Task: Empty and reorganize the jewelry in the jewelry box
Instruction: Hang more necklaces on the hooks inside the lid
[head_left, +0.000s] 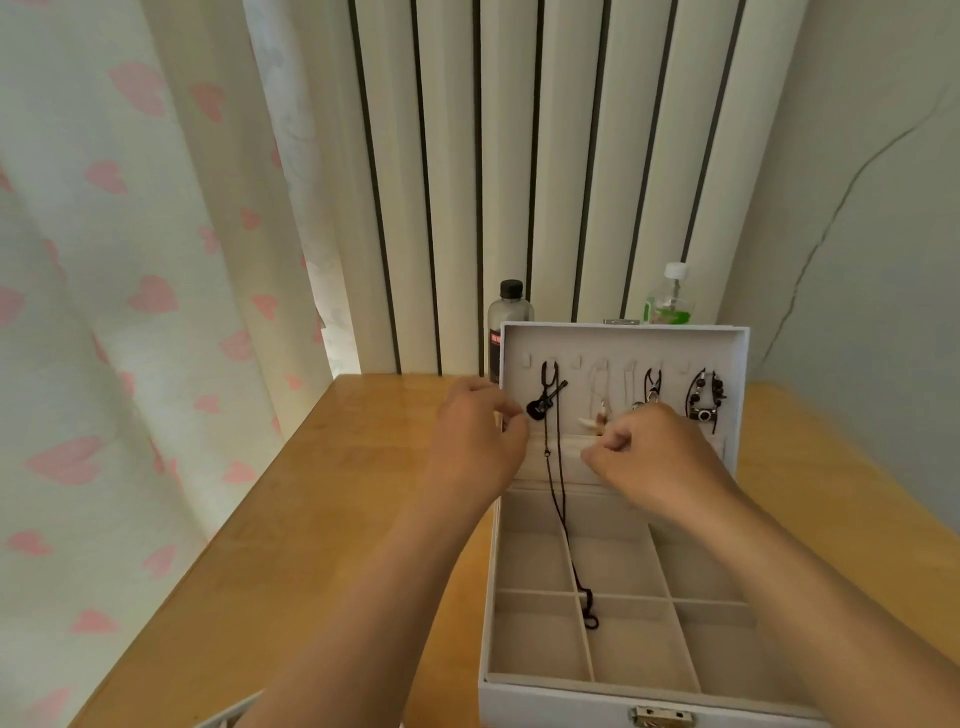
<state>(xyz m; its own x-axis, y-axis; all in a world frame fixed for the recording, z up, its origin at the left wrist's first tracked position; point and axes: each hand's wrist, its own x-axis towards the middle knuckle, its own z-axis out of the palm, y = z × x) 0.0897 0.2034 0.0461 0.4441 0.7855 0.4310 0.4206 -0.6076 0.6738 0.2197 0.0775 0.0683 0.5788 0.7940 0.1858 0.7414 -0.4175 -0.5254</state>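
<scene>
A white jewelry box (561, 696) stands open on the wooden table, its beige divided tray bare apart from a trailing cord. Necklaces hang from hooks inside its upright lid (618, 340): a black guitar pendant (545, 402) whose long black cord (563, 525) runs down into the tray, a pale tooth-like pendant (592, 423), a silver pendant (652, 389), and a beaded cord with a small camera charm (704, 413). My left hand (478, 441) is curled at the lid's left edge, beside the guitar. My right hand (654, 460) is pinched right under the pale pendant.
A dark bottle (510, 317) and a clear bottle with a white cap (671, 299) stand behind the lid against a white radiator. A heart-patterned curtain hangs on the left. The table (322, 519) extends left of the box; a white object's corner (234, 712) shows at the bottom edge.
</scene>
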